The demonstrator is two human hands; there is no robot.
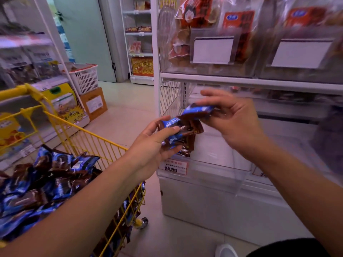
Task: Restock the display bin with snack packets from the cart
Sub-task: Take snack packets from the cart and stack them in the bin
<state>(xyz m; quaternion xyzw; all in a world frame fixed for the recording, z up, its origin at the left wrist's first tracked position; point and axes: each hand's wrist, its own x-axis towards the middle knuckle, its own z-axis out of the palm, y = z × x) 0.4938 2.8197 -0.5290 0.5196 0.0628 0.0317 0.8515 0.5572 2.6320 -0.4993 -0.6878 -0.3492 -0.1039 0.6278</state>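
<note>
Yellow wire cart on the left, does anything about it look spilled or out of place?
Yes. Blue and brown snack packets lie heaped loosely in the yellow wire cart, and several poke out through its side bars near the wheel, as if slipping out.

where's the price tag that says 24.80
In the head view, the 24.80 price tag sits on the front lip of the clear display bin, low centre, just below the left hand and right of the yellow cart.
</note>
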